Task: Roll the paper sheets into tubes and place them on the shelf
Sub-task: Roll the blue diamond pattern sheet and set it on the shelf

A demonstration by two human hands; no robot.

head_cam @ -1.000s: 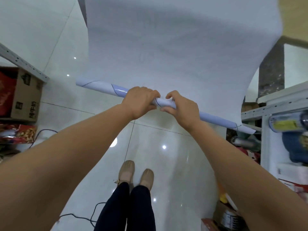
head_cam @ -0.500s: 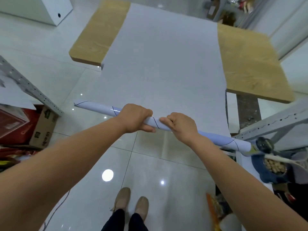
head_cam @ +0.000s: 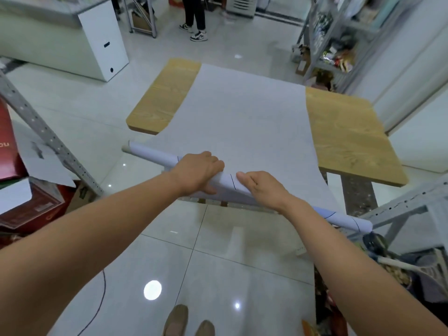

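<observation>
A large white paper sheet [head_cam: 244, 117] lies across a wooden table [head_cam: 349, 134] and hangs over its near edge. Its near end is wound into a long white roll [head_cam: 150, 152] that runs from left to lower right, with thin dark lines on it. My left hand [head_cam: 197, 173] grips the roll near its middle, fingers curled over the top. My right hand [head_cam: 263, 187] rests on the roll just to the right, fingers wrapped over it.
A metal shelf upright [head_cam: 46, 134] and red cartons [head_cam: 26, 204] stand at the left. Another metal shelf [head_cam: 397, 209] with goods is at the right. A white cabinet [head_cam: 101, 42] and a standing person [head_cam: 194, 18] are beyond the table. My feet [head_cam: 188, 322] are on a glossy tiled floor.
The view has tilted up from the floor to the table. Both hands have kept hold of the roll, and it now sits closer to the table's near edge.
</observation>
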